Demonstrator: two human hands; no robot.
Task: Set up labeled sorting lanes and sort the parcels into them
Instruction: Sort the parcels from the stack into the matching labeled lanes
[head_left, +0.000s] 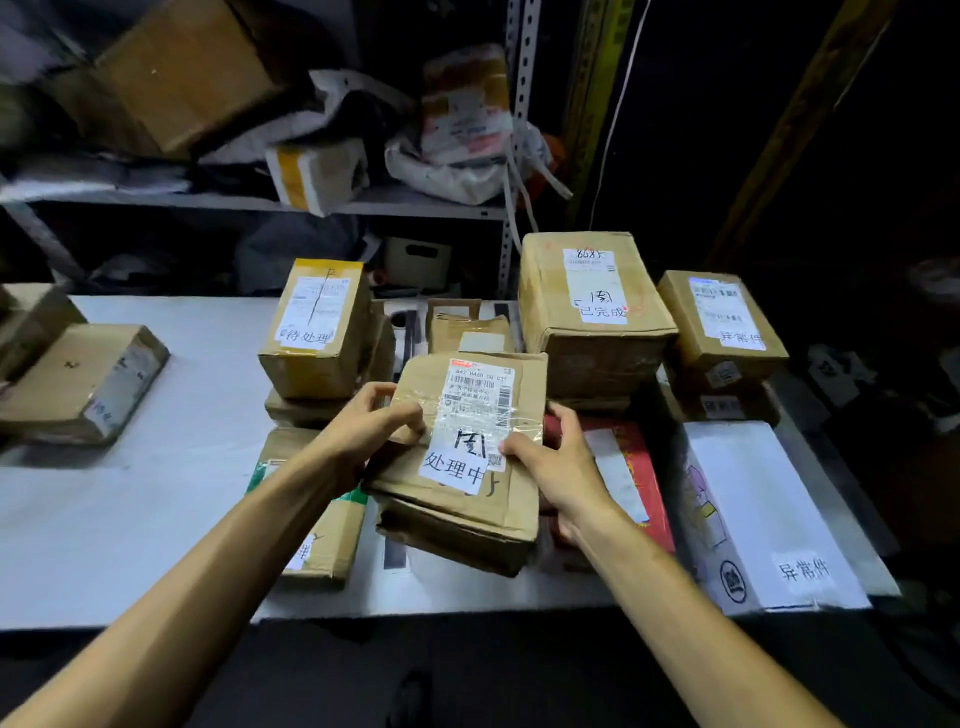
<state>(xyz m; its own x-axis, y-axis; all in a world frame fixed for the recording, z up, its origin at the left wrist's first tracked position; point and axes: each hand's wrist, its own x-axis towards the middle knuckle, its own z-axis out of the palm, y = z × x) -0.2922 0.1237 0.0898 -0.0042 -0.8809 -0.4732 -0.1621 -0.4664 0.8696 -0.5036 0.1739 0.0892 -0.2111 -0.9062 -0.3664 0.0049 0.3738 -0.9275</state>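
The fingers of my left hand (371, 423) and right hand (553, 470) grasp the flat parcel (457, 512) by its edges, over a crumpled box (452, 545) it mostly hides. My wrist covers part of a red parcel (634, 457). White tabletop (156, 519); dim, blurred shelf (415, 205) behind.

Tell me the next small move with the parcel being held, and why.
Probably set it down in the middle lane: the left hand and right hand grip the parcel labelled 处理中, and it sits between the 待处理 box and the 已完成 box.
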